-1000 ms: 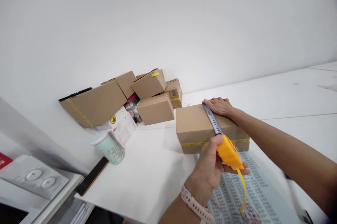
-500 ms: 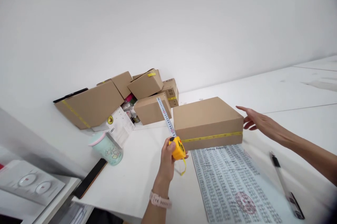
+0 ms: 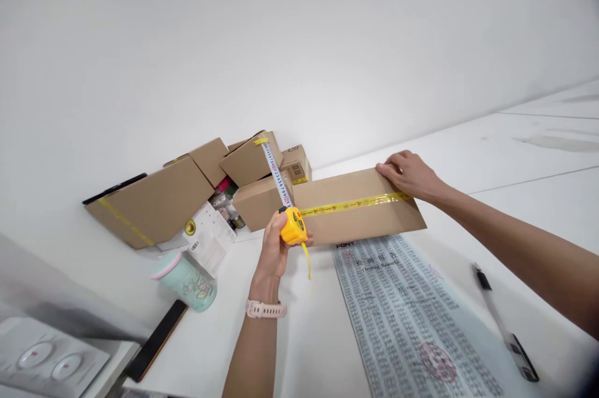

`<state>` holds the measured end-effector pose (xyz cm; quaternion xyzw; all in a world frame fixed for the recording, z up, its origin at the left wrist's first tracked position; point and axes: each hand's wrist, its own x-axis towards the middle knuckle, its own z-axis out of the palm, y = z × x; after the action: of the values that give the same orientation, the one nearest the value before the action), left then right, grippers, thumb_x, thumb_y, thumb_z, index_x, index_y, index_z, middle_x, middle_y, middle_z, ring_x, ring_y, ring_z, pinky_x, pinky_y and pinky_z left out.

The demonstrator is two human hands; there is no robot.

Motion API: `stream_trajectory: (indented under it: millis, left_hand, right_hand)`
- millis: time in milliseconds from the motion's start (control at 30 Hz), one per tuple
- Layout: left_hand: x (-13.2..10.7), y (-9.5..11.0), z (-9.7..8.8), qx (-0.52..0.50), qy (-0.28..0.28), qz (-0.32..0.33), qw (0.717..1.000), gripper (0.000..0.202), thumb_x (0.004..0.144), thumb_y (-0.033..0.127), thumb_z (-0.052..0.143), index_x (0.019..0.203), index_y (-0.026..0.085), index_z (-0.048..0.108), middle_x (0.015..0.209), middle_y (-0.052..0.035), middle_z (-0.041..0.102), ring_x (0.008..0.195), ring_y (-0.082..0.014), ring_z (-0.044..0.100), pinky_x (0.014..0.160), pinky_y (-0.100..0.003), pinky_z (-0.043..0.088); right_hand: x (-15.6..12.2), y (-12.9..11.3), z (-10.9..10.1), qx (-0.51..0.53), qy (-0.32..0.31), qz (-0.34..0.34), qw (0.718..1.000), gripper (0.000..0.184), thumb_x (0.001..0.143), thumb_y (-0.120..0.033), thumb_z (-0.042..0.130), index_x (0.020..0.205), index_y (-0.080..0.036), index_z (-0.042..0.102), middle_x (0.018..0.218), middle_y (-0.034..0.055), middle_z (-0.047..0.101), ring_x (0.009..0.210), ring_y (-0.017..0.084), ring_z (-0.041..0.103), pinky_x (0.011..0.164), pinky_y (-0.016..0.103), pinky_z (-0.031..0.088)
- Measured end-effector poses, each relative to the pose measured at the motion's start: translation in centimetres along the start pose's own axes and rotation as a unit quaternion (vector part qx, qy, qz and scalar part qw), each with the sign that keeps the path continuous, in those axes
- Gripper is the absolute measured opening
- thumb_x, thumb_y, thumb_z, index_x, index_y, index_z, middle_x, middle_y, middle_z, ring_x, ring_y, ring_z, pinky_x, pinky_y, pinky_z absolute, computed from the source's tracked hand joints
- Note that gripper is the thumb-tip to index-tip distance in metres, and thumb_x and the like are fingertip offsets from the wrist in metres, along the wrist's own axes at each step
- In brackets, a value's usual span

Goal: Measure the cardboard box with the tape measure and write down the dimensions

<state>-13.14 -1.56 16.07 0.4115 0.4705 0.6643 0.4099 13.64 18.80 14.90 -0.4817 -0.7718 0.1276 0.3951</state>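
Note:
My left hand [image 3: 272, 245] is closed around a yellow tape measure [image 3: 294, 227], its blade [image 3: 277, 173] sticking out up and away and a yellow strap dangling below. The hand is at the left end of a brown cardboard box [image 3: 346, 223] with yellow tape along it. At the box's far right edge, my right hand [image 3: 412, 176] grips the cardboard between thumb and fingers. The box is tilted, its taped face turned toward me. Under its near edge lies a printed report sheet [image 3: 397, 317].
Several cardboard boxes [image 3: 159, 201] are piled against the wall at left. Before them stand a mint cup [image 3: 187, 282] with a pink lid and a white package [image 3: 208, 239]. A dark flat case [image 3: 156, 342] lies by the table edge, a pen [image 3: 505, 326] right of the sheet.
My right hand has moved left from beside the box and taken hold of its far edge. The box has tipped, bringing its taped side up. My left hand has shifted slightly left and up.

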Motion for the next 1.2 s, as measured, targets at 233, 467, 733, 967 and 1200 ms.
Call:
stream_trajectory:
  millis: [233, 467, 733, 967, 1200]
  left_hand:
    - [-5.7, -3.3, 3.9, 0.002, -0.001, 0.023, 1.000, 0.054, 0.071, 0.052, 0.080, 0.109, 0.022, 0.057, 0.092, -0.0026, 0.063, 0.069, -0.0168, 0.065, 0.061, -0.029, 0.054]
    - [-10.1, -8.9, 9.0, -0.113, -0.087, -0.118, 0.983, 0.055, 0.066, 0.055, 0.084, 0.099, 0.020, 0.057, 0.083, 0.0013, 0.055, 0.066, -0.0089, 0.052, 0.066, -0.023, 0.045]
    - [-10.3, -10.2, 9.9, -0.124, -0.077, -0.145, 0.979, 0.054, 0.066, 0.053, 0.084, 0.100, 0.019, 0.059, 0.087, -0.0003, 0.057, 0.071, -0.0111, 0.054, 0.070, -0.025, 0.046]
    - [-10.2, -10.6, 10.4, -0.124, -0.066, -0.141, 0.980, 0.055, 0.064, 0.054, 0.084, 0.100, 0.019, 0.061, 0.087, -0.0019, 0.057, 0.075, -0.0162, 0.058, 0.077, -0.032, 0.049]
    - [-9.9, -11.3, 10.5, -0.119, -0.082, -0.133, 0.980, 0.053, 0.068, 0.052, 0.083, 0.101, 0.019, 0.059, 0.087, -0.0011, 0.057, 0.075, -0.0133, 0.053, 0.073, -0.028, 0.044]
  right_hand:
    - [3.2, -1.7, 3.9, 0.006, 0.011, -0.091, 0.996, 0.034, 0.094, -0.037, 0.036, 0.090, -0.022, 0.066, 0.099, 0.0124, 0.072, 0.093, 0.030, 0.062, 0.079, 0.043, 0.047]
    - [2.6, -1.5, 4.6, -0.033, 0.043, -0.137, 0.989, 0.034, 0.097, -0.032, 0.032, 0.096, -0.023, 0.066, 0.103, 0.0099, 0.073, 0.103, 0.031, 0.059, 0.093, 0.049, 0.038]
    - [2.3, -1.5, 4.9, -0.078, 0.077, -0.204, 0.973, 0.038, 0.095, -0.015, 0.032, 0.115, -0.024, 0.062, 0.102, 0.0085, 0.073, 0.095, 0.030, 0.058, 0.084, 0.044, 0.035]
    - [2.5, -1.9, 4.2, -0.139, 0.060, -0.311, 0.938, 0.060, 0.083, -0.002, 0.040, 0.133, -0.030, 0.059, 0.102, 0.0081, 0.069, 0.091, 0.025, 0.055, 0.080, 0.039, 0.033]
    - [3.0, -1.6, 4.1, -0.169, 0.024, -0.359, 0.918, 0.060, 0.083, -0.003, 0.043, 0.128, -0.036, 0.067, 0.105, 0.0086, 0.068, 0.090, 0.026, 0.051, 0.075, 0.038, 0.033]
